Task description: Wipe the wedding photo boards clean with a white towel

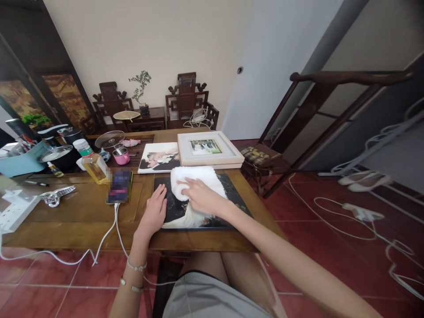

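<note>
A dark photo panel (238, 204) lies flat on the wooden table in front of me, with a pale, dress-like shape in its picture. My left hand (155, 211) rests on the panel's left edge, fingers stretched out and holding nothing. Over the upper middle of the panel, my right hand (202, 196) grips a folded white towel (207, 174), its fingers pressed into the fabric. Towel and hand hide part of the picture. Just behind are a photo print of a couple (159, 161) and a stack of pale picture frames (228, 152).
A charging phone (119, 187) lies left of my left hand, its white cable hanging over the table edge (212, 240). Farther left are a bottle (94, 165), a pink cup (121, 156), a metal clip (58, 195) and a power strip (16, 212). A wooden chair (311, 106) stands right.
</note>
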Tool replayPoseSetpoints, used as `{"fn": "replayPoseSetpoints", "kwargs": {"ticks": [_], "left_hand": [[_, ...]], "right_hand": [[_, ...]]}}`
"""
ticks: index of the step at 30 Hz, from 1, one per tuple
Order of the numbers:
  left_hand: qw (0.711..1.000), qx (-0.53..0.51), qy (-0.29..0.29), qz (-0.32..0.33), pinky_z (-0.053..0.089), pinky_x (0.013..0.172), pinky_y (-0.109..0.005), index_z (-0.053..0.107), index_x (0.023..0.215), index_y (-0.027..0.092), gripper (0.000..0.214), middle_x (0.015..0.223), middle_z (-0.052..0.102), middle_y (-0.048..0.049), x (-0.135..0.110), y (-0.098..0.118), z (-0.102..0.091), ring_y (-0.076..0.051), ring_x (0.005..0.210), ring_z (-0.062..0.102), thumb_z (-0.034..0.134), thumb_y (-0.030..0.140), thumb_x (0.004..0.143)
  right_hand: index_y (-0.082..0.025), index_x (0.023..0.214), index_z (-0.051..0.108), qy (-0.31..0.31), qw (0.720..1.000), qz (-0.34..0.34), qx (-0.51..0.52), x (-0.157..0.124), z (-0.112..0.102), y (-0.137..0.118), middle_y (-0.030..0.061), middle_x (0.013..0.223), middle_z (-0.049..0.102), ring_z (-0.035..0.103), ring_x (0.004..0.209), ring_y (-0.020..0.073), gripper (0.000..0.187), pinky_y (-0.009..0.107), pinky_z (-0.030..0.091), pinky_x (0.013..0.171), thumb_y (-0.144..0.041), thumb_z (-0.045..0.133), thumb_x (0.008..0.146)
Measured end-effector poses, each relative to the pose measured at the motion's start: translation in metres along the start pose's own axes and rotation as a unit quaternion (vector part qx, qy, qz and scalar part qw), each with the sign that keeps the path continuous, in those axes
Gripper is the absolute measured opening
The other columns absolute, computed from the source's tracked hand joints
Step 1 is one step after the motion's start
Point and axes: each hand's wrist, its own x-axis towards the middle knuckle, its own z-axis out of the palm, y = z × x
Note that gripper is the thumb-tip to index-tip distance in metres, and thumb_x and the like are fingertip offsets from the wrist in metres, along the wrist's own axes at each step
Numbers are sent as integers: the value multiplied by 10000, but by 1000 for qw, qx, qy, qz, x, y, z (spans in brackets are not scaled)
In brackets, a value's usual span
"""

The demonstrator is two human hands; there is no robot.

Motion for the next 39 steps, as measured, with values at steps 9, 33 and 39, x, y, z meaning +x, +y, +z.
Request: {"fn": "replayPoseSetpoints", "kwargs": {"ticks": [9, 33, 39], "left_hand": [[1000, -5, 3, -7, 242, 1084, -503, 412, 1335, 202, 416, 1464, 348, -105, -1, 3, -1, -209, 1378, 258, 315, 219, 930], [1000, 2, -4, -1, 257, 1092, -468, 392, 1348, 143, 433, 1468, 336, -122, 0, -2, 2, -213, 1379, 255, 299, 221, 932], [1000, -2, 6, 2, 256, 1089, -486, 411, 1335, 172, 418, 1461, 351, -114, -1, 0, 1, -218, 1376, 263, 311, 220, 932]], "right_hand": [[-188, 904, 695, -48, 997, -39, 54, -94, -6, -61, 65, 1470, 331, 193, 1367, 357, 414, 604, 241, 1058, -7, 443, 629], [-138, 998, 637, -55, 998, -23, 36, -27, -12, -36, 121, 1425, 396, 282, 1327, 329, 401, 500, 334, 1012, 7, 417, 695], [-164, 883, 668, -70, 992, -43, 97, -88, -10, -67, 56, 1475, 326, 178, 1372, 345, 392, 594, 204, 1076, 9, 422, 631]]}}
